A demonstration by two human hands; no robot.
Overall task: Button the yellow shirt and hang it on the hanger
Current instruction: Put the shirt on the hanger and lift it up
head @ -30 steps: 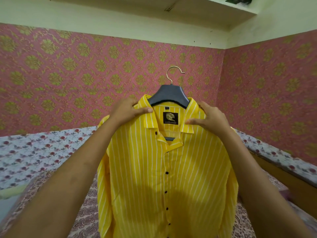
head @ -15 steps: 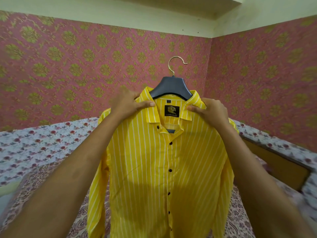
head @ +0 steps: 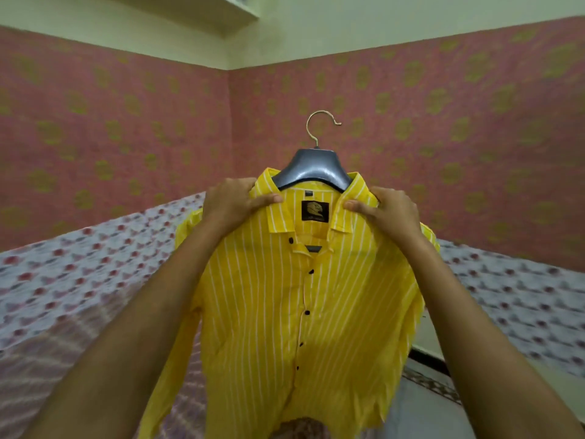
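Item one: we count one yellow long-sleeved fabric shirt with thin white stripes (head: 269, 312). It is held up in the air between our two hands and draped over the hanger, with its body and sleeves hanging below both wrists.

Item two: one dark grey moulded plastic hanger (head: 313, 167) with a single curved metal hook (head: 319, 122). It sits inside the collar, between the two hands and just above them, and the hook is caught on nothing.

Item three: two hands. Our left hand (head: 234, 201) grasps the shirt at the collar and shoulder, thumb pressed on the front and fingers wrapped behind. Our right hand (head: 389, 210) grasps the opposite collar side the same way.

Item four: we count five small black round buttons (head: 311, 271) showing. They run down the front placket below the hands, and the uppermost sits loose under the collar point beside our left thumb.

Item five: one black square neck label with a gold emblem (head: 315, 210), midway between the thumbs.

Surroundings: pink wallpaper with gold floral medallions (head: 126, 122) beyond the hands, and one bed in a white sheet printed with red flowers (head: 95, 264) under the forearms.
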